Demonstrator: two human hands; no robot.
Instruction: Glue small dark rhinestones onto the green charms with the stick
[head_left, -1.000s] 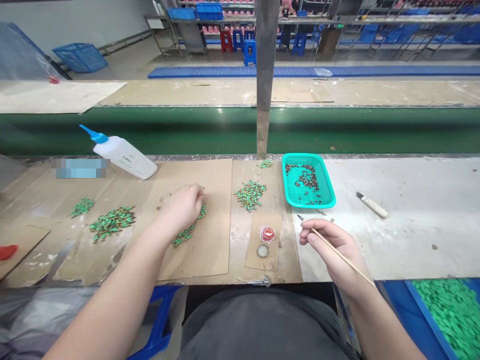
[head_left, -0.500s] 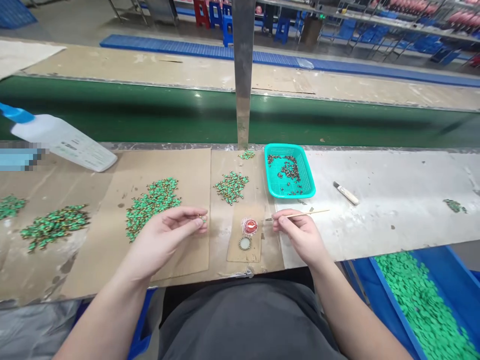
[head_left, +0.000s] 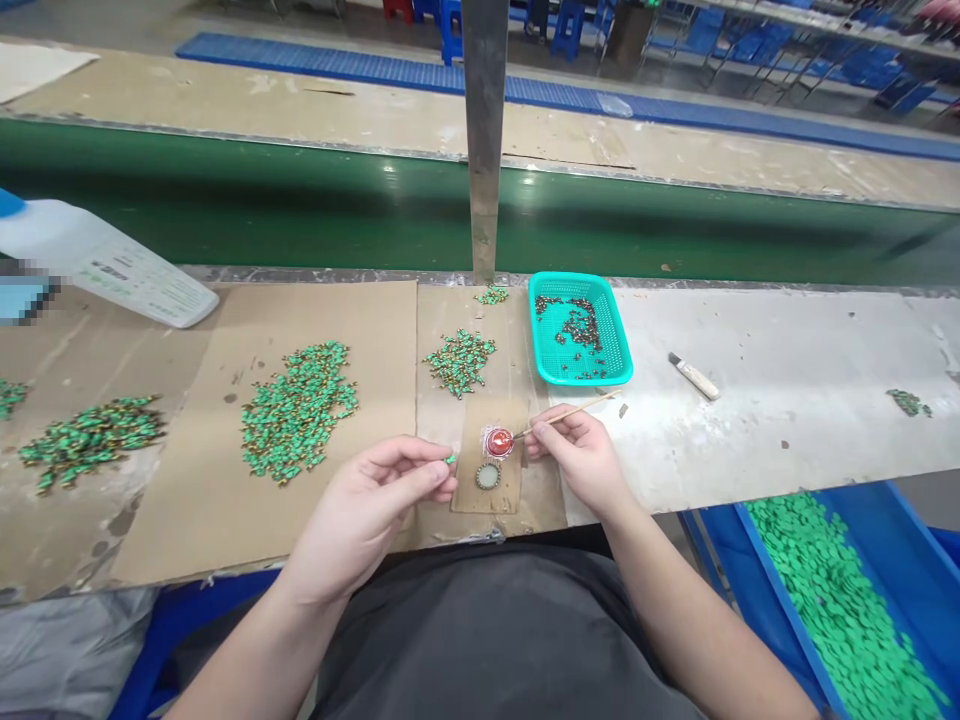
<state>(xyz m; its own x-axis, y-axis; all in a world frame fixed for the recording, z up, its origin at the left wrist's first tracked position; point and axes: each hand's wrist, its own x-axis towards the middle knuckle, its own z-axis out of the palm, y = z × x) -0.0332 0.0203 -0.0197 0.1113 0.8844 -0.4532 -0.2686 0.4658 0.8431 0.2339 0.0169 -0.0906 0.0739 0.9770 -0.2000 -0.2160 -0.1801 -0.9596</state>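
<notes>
Between thumb and fingers, my left hand (head_left: 401,485) pinches a small green piece (head_left: 450,459), too small to make out fully. My right hand (head_left: 574,445) grips a thin paintbrush (head_left: 577,408), its dark tip reaching a small round pot of red paint (head_left: 499,441). Just below the pot lies a round cap with a pale centre (head_left: 488,475); both rest on a small cardboard piece (head_left: 495,502). Left of my left hand spreads a large pile of green and gold pieces (head_left: 300,410). A smaller pile of the same pieces (head_left: 459,362) lies above the pot.
A turquoise basket (head_left: 621,345) with small dark pieces stands beyond my right hand. Farther right lies a short flat brush (head_left: 694,377). A white bottle (head_left: 127,262) leans at the left, and a metal post (head_left: 484,150) rises behind the table. Green discs (head_left: 832,590) fill a blue bin below right.
My left hand has moved right with the green piece, toward the paint pot. My right hand has shifted slightly left, bringing the brush tip to the red paint. The view has tilted slightly downward.
</notes>
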